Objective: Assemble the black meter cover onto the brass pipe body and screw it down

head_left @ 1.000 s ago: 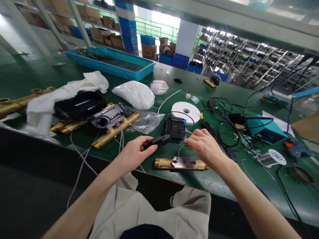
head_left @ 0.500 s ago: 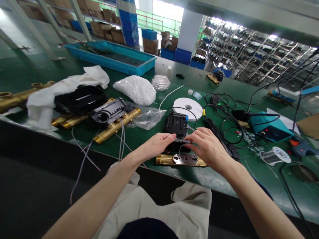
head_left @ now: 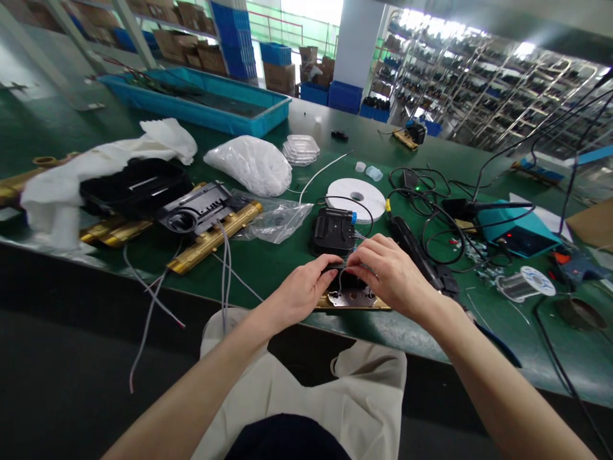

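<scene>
At the bench's near edge, my left hand (head_left: 306, 287) curls at the left end of a black plastic housing (head_left: 354, 279), thumb and forefinger closed on its rim. My right hand (head_left: 390, 271) is at the other side, its fingertips pinched on a thin grey wire (head_left: 341, 281). That wire rises by a silver metal plate (head_left: 353, 299) on a brass pipe body (head_left: 383, 306), just in front of the housing. Behind my fingers lies a black box-shaped unit (head_left: 334, 231) with a blue cap and thin wires. My hands cover much of the housing.
To the left are a brass pipe assembly (head_left: 215, 237) with hanging wires, a black case (head_left: 136, 186) and a white cloth (head_left: 115, 153). A white tape reel (head_left: 338, 188) lies behind the unit. On the right are a black-handled tool (head_left: 412, 249), solder spool (head_left: 525, 284) and teal powered box (head_left: 520, 223).
My left hand has shifted down and right, nearer my right hand, and now covers the pipe's left end. The housing sits closer to the metal plate, apart from the black unit behind.
</scene>
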`<state>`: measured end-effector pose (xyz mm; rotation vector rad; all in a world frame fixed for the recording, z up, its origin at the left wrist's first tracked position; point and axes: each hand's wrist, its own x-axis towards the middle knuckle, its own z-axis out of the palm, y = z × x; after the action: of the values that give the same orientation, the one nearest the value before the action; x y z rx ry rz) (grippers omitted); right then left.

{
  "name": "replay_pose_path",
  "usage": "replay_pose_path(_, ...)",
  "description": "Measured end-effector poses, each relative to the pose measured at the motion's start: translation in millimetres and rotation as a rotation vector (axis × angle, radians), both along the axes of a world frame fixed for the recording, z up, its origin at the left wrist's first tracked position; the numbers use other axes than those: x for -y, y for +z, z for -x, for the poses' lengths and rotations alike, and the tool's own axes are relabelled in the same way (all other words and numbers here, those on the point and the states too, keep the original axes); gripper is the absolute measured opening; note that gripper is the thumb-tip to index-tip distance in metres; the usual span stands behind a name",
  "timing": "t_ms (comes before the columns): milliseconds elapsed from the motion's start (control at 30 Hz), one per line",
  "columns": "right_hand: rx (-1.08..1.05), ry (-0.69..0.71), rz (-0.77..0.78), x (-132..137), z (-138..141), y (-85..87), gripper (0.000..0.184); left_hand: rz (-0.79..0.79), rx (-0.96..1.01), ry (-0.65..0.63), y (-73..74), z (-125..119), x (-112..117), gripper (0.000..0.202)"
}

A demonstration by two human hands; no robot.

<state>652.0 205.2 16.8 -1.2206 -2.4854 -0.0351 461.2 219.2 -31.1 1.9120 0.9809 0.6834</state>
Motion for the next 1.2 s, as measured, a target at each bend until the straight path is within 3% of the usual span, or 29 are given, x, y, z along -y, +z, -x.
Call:
replay_pose_path(367, -0.029, 0.017, -0.046, -1, 7, -3.0, 0.014, -0.140, -0.049, 0.078, -8.9, -8, 14, 0.044)
replay_pose_path(567, -0.058, -0.012, -0.058, 5, 3, -5.4, 0.016, -0.191, -0.034, 0.148, -16.7, -14, 14, 0.028)
replay_pose_path(800, 0.026, -0.079, -0.095, 17, -9, -17.3, 0.015, -0.258, -0.050, 0.084, -18.1, -13, 13, 0.031)
replay_pose_path(1200, -0.054, -0.292, -0.201, 26, 10, -35.1, 0.023, -0.301, -0.105, 0.003, -19.6, -10, 16, 0.033)
